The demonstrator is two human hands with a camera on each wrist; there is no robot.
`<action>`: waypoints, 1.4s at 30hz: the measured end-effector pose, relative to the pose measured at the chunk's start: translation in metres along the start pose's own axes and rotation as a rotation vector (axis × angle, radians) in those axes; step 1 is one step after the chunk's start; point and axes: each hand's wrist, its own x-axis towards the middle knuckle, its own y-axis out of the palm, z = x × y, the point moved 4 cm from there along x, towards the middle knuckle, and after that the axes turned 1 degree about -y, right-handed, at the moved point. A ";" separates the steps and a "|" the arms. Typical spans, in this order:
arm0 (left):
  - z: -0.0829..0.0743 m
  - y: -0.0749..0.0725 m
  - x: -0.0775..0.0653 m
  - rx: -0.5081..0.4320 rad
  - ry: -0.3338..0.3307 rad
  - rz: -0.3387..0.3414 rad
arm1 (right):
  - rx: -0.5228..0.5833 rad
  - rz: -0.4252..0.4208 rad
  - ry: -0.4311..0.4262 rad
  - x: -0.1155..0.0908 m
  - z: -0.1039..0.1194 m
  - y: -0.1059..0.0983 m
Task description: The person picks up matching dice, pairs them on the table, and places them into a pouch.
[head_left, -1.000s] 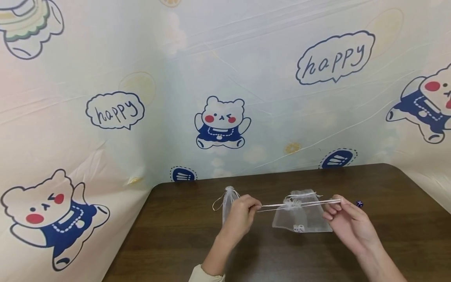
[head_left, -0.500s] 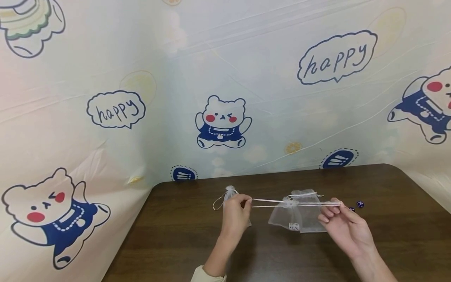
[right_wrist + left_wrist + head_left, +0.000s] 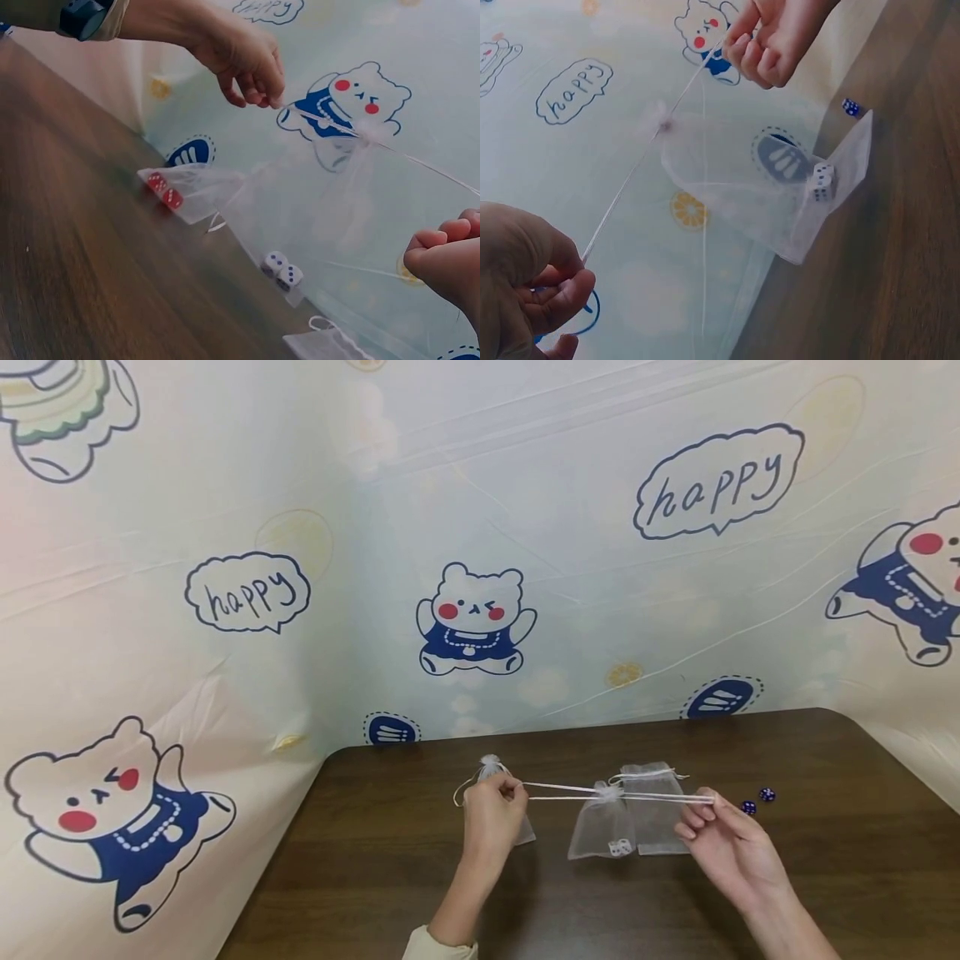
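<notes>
- Hanging behind the table: 1 pale backdrop (image 3: 360, 635), printed with blue-clad bears, "happy" speech bubbles and orange slices.
- 1 table (image 3: 375, 868), dark brown wood grain, rounded far corners.
- 2 bare hands, raised, facing each other. Left hand (image 3: 491, 818): thumb and fingertips pinching 1 end of the cords, cream sleeve (image 3: 441, 943) at the forearm. Right hand (image 3: 738, 856): thumb and forefinger pinching the opposite end, remaining fingers curled toward the palm.
- 1 flat bag (image 3: 652, 822), sheer white, lying on the table; near right part hidden by the right hand; white cord at the mouth.
- 1 held bag (image 3: 600, 831), sheer white, between the 2 hands, just left of the flat bag in the head view; neck gathered tight, body spread below. Contact of its base with the table: cannot be told.
- 1 tied bag (image 3: 491, 766), sheer white, neck bunched, partly behind the left hand.
- Cords (image 3: 660, 797), white, taut through the held bag's neck.
- 2 white dice (image 3: 274, 262), low in the held bag.
- 2 red dice (image 3: 172, 198), inside the tied bag.
- 2 blue dice (image 3: 767, 794), loose on the table, beyond the right hand.
</notes>
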 end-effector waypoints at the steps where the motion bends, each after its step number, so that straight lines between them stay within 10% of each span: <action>1: 0.002 0.000 0.001 0.004 -0.005 0.004 | -0.007 -0.004 0.007 0.000 -0.001 -0.002; 10: 0.027 0.009 0.009 0.107 0.012 -0.015 | -0.382 -0.255 0.066 0.003 -0.005 -0.022; 18: 0.039 0.024 0.029 0.121 -0.036 -0.030 | -1.656 -0.866 0.137 0.016 0.012 -0.031; 22: 0.039 0.026 0.038 0.094 -0.065 -0.038 | -1.980 -0.849 0.126 0.025 0.013 -0.032; 30: 0.041 0.037 0.046 0.092 -0.079 0.019 | -2.217 -0.688 -0.056 0.036 0.005 -0.039; 36: 0.042 0.051 0.036 0.158 -0.081 0.116 | -2.283 -0.568 -0.118 0.039 -0.008 -0.043; 42: 0.037 0.066 0.019 0.229 -0.004 0.330 | -2.298 -0.493 0.008 0.038 -0.020 -0.050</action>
